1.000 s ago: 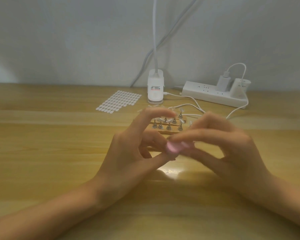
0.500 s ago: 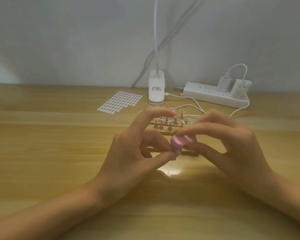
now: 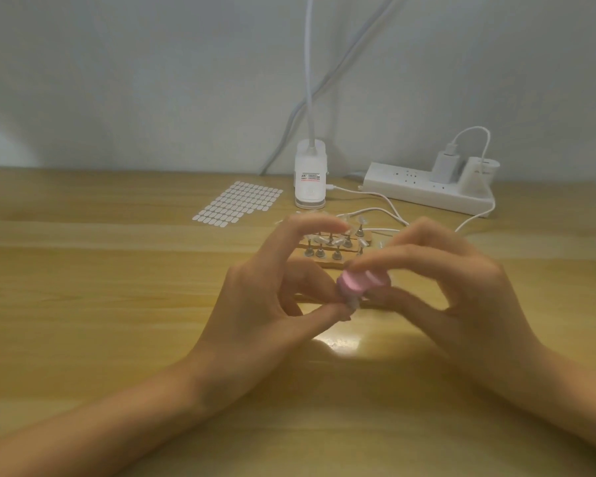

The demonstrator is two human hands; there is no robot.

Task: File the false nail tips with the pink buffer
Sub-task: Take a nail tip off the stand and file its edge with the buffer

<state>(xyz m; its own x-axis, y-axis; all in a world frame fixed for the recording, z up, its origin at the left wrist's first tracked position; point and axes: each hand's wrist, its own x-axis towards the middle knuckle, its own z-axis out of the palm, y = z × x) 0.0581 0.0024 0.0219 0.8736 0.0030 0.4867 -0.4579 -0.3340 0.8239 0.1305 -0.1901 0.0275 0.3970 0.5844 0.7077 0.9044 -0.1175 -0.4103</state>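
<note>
pink buffer [image 3: 355,283] on left hand's [image 3: 265,304] nail tip [image 3: 353,303]

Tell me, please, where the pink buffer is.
Head view, centre: the right hand pinches the pink buffer over the false nail tip held by the left hand, near the nail stand.

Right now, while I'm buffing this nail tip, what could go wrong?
The nail tip is only pinched in the fingertips of your left hand, so a hard stroke of the pink buffer in your right hand could flick it away. The stand of other tips sits right behind both hands; a wide stroke might knock it.
</note>
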